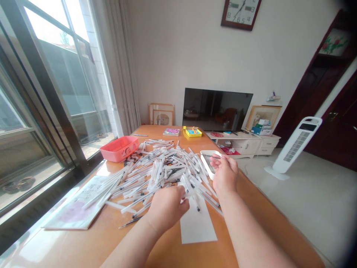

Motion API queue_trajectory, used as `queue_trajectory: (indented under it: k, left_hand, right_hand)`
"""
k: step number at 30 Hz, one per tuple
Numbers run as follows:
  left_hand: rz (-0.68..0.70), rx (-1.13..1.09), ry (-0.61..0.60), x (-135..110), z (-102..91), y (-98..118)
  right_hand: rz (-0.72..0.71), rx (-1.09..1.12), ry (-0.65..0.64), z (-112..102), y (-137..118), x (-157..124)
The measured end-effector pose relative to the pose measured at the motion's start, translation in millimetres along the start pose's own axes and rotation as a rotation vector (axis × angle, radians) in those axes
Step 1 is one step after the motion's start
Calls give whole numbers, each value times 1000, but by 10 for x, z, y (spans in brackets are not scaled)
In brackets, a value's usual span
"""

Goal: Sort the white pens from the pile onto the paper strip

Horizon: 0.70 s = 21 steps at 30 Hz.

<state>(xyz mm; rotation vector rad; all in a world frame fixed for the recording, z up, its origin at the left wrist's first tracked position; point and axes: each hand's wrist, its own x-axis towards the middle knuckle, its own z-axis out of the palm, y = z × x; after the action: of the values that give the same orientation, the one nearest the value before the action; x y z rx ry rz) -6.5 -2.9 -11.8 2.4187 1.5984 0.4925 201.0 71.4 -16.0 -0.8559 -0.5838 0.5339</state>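
Observation:
A big heap of clear plastic pen barrels (156, 167) with dark tips covers the middle of the orange wooden table (167, 253). My left hand (167, 206) is curled at the near edge of the heap, fingers closed on a pen barrel above a white sheet of paper (196, 227). My right hand (225, 173) is farther right, fingers pinched together over a small white tray (205, 153); a thin item seems held in them, too small to name.
A pink plastic basket (119, 148) stands at the heap's far left. A printed booklet (80, 204) lies near the window side. A yellow box (192, 132) and a small book (171, 131) sit at the table's far end. A white tower fan (295, 145) stands on the floor.

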Motion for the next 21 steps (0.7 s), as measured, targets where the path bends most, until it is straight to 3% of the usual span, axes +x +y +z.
queue_trajectory:
  k: [6, 15, 21]
  left_hand:
    - [-193, 77, 152, 293, -52, -289]
    - [-130, 25, 166, 279, -38, -318]
    - [-114, 60, 162, 276, -73, -313]
  right_hand:
    - [38, -12, -44, 58, -13, -106]
    - [132, 35, -268, 115, -113, -279]
    - [154, 14, -335, 177, -131, -386]
